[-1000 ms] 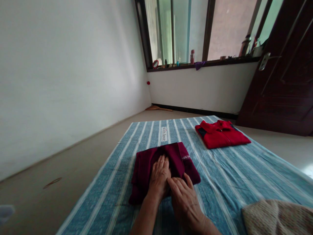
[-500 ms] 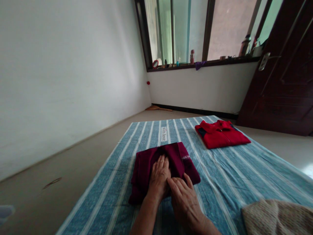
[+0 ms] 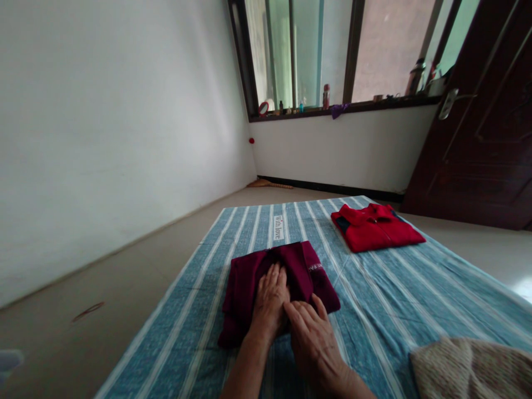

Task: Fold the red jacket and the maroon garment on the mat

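Note:
A folded maroon garment [image 3: 245,282] with white lettering near its right side lies on a blue-and-white striped cloth [image 3: 187,310]. My left hand [image 3: 271,293] rests flat on top of it, fingers stretched out and pointing away from me. Beside it, at the garment's near edge, my right hand [image 3: 310,332] has its fingers bent in on the fabric; part of the fingertips is hidden. Farther back on the right lies a folded red garment [image 3: 378,230] with a collar and dark blue patches. Neither hand touches the red one.
A beige knitted item [image 3: 469,366] lies at the near right corner. A "With love" print [image 3: 279,228] marks the cloth. Beyond stand a window sill [image 3: 307,113] with bottles, a dark red door [image 3: 474,144] and a white wall [image 3: 116,122]. A thin loop [image 3: 88,311] lies on the floor.

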A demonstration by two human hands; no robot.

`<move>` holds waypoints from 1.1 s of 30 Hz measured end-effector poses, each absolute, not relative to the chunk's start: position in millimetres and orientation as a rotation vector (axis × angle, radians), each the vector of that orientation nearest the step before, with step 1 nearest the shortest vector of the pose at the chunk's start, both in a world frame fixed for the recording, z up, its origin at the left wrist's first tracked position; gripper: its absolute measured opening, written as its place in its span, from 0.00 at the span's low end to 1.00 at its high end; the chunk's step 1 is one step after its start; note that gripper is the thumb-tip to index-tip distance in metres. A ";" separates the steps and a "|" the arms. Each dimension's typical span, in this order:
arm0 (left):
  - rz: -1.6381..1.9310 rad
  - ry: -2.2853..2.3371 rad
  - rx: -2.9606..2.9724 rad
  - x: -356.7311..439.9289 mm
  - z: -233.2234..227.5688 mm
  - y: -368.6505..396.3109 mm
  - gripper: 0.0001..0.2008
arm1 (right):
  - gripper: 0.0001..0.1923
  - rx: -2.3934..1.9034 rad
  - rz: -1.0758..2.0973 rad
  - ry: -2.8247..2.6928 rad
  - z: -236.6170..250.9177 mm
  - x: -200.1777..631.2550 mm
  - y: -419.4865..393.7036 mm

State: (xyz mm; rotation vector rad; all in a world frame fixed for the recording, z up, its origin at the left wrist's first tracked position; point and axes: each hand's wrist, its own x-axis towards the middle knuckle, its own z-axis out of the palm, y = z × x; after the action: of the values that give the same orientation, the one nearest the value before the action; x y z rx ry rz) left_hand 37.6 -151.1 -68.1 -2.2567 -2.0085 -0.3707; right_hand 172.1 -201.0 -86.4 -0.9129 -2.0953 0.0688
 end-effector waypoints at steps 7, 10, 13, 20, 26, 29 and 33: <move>-0.366 -2.027 -2.258 39.0 -65.7 -151.5 0.25 | 0.29 -0.906 0.089 -2.105 -88.5 172.2 -201.3; -0.340 -2.040 -2.264 40.0 -63.2 -152.7 0.25 | 0.29 -0.897 0.082 -2.109 -90.5 172.5 -200.3; -0.330 -2.033 -2.262 40.3 -61.7 -153.5 0.25 | 0.29 -0.896 0.075 -2.109 -92.2 172.8 -199.4; -0.343 -2.015 -2.256 38.3 -66.3 -152.1 0.25 | 0.29 -0.914 0.076 -2.106 -89.4 173.3 -201.6; -0.404 -2.005 -2.276 37.6 -66.1 -152.9 0.25 | 0.29 -0.913 0.055 -2.101 -84.9 173.2 -201.6; -0.402 -2.019 -2.281 37.8 -65.7 -152.9 0.25 | 0.29 -0.911 0.065 -2.107 -84.5 172.8 -201.6; -0.425 -2.007 -2.279 38.2 -66.7 -152.1 0.25 | 0.29 -0.923 0.066 -2.089 -86.1 172.2 -201.4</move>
State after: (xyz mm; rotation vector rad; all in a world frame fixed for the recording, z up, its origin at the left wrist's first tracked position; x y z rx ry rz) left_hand 38.2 -152.1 -66.7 -2.2786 -2.0072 -0.4251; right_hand 172.2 -201.4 -86.1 -0.9226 -2.0885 0.0665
